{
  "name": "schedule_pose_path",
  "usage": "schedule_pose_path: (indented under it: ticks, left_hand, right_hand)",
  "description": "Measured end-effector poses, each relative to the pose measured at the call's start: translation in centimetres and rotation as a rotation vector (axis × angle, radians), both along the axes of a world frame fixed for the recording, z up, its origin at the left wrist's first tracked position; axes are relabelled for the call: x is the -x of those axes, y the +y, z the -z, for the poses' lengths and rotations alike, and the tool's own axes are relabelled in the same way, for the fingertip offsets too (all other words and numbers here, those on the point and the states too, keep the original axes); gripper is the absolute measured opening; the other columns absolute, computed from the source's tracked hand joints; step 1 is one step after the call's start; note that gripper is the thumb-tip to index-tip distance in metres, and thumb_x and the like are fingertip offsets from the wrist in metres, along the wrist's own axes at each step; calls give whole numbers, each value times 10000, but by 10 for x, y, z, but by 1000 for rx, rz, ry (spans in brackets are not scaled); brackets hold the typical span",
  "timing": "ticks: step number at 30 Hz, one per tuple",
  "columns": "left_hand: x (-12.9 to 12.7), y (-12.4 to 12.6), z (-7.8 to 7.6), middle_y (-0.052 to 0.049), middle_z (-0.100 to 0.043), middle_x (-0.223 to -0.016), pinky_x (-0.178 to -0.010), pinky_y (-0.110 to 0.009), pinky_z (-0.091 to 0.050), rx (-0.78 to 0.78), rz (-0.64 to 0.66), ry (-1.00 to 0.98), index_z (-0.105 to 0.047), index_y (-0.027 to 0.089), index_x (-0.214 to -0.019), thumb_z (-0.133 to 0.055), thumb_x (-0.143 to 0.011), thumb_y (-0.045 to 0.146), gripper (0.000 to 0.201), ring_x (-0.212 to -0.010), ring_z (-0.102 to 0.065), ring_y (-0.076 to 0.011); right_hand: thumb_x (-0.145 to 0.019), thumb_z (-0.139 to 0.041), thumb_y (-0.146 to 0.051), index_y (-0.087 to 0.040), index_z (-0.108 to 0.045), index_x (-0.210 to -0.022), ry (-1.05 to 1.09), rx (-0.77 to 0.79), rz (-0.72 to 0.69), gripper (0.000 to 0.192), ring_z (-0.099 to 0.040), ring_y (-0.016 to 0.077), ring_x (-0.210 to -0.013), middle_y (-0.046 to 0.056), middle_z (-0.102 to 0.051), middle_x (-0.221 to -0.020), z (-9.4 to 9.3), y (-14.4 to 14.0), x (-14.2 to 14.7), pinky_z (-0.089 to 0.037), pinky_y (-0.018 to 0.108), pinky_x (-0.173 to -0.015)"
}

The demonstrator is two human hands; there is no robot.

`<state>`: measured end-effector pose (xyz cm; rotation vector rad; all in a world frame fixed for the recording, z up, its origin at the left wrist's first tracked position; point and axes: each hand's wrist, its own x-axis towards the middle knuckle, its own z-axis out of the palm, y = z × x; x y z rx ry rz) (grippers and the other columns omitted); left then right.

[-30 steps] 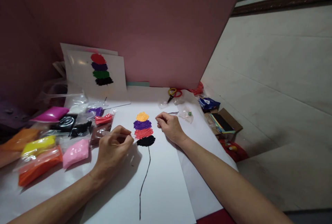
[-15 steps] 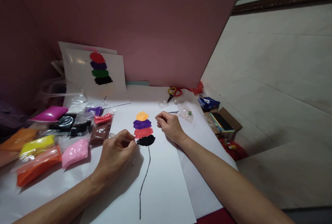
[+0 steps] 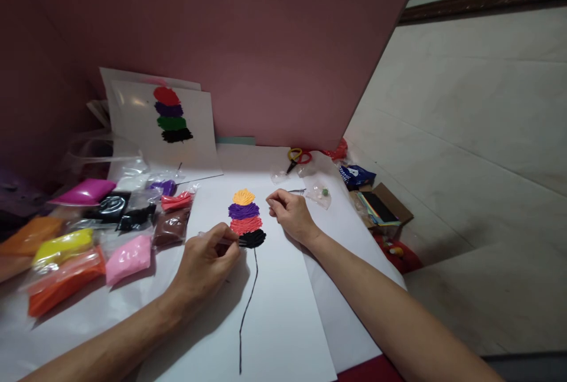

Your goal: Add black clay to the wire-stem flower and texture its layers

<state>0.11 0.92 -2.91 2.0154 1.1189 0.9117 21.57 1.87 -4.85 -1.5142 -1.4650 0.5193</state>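
On a white sheet of paper (image 3: 274, 317) sits a stack of textured clay patches (image 3: 246, 218): yellow, purple, red and black, with a thin black line (image 3: 248, 305) running down from it. My left hand (image 3: 206, 264) grips a thin clear stick (image 3: 210, 235) whose tip touches the black patch (image 3: 253, 238). My right hand (image 3: 290, 214) rests on the paper just right of the stack, fingers curled around a thin metal tool (image 3: 296, 192).
Bags of coloured clay (image 3: 66, 249) lie at the left: pink, yellow, orange, brown, black, magenta. A finished sheet (image 3: 170, 116) leans on the pink wall. Scissors (image 3: 297, 157), small plastic bags (image 3: 319, 194) and a cardboard box (image 3: 383, 205) are at the right.
My left hand has slid right, bringing the stick's tip from beside the stack onto the black patch. My right hand has stayed in place.
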Motion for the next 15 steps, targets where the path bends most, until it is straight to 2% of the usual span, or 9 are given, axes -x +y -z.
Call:
schedule_pose_path:
  ticks: [15]
  left_hand:
    - [-2, 3, 3, 25, -598, -551, -456, -209, -368, -135, 68, 69, -568, 190, -725, -459, -790, 263, 146, -449, -477, -112]
  right_hand:
    - [-870, -540, -206, -215, -627, -750, 4, -1, -4, 147, -527, 121, -515, -30, -623, -595, -1, 0, 0, -401, 241, -554]
